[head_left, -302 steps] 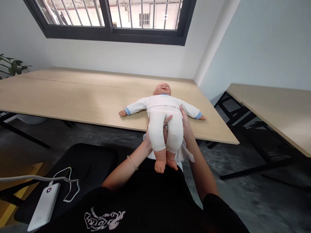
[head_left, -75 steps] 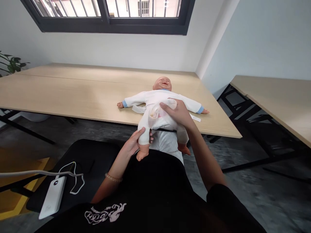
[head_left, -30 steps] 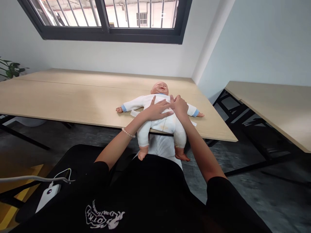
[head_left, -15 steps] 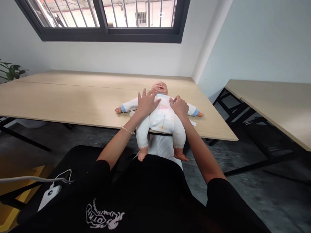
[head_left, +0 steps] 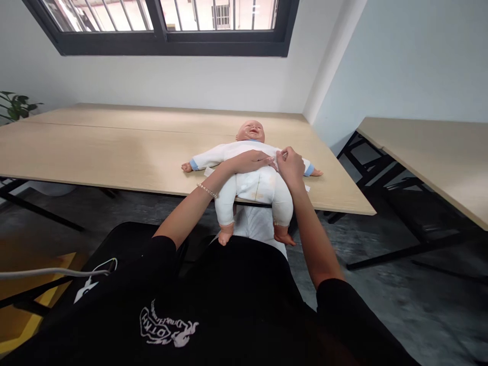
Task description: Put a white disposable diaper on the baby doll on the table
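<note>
A baby doll [head_left: 233, 150] in a white suit with blue cuffs lies on its back, arms spread, legs hanging over the table edge. A white diaper [head_left: 253, 185] with faint coloured prints covers its front between the legs. My left hand [head_left: 252, 160] lies flat across the diaper's upper part, fingers stretched toward the right. At the diaper's upper right corner, my right hand [head_left: 290, 163] is closed, thumb and fingers pinched on its edge. A white diaper tab [head_left: 208, 172] sticks out at the left, and part of another shows beside my right wrist.
The light wooden table [head_left: 125, 147] stands against the wall below a barred window. Another table [head_left: 430, 152] is at the right across a gap. A black chair [head_left: 125, 244] with a white device [head_left: 86, 292] and cable is at my left.
My left hand has moved right and turned flat across the diaper's top, close to my right hand. My right fingers have drawn together at the diaper's corner. The view has tilted slightly down.
</note>
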The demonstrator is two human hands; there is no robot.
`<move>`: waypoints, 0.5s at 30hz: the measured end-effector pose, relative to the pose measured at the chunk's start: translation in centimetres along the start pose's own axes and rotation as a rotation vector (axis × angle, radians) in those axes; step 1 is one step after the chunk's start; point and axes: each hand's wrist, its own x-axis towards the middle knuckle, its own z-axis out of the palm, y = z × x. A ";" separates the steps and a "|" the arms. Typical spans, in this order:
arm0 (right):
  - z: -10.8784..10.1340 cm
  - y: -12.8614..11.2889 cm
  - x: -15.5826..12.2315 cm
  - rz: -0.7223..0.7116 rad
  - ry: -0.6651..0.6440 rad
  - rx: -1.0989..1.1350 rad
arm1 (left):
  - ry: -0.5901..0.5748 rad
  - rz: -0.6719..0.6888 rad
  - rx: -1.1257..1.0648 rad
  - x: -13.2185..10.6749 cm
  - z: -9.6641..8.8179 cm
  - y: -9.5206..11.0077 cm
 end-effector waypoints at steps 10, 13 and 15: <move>0.0 7.0 -4.9 -0.093 0.013 0.177 | -0.017 0.047 0.107 0.0 0.5 -0.4; -0.2 7.5 -5.6 -0.190 -0.095 0.101 | 0.016 0.060 0.090 -0.3 0.8 -0.7; -0.4 7.6 -5.8 -0.248 -0.146 0.145 | 0.041 0.073 0.081 -0.5 0.9 -0.9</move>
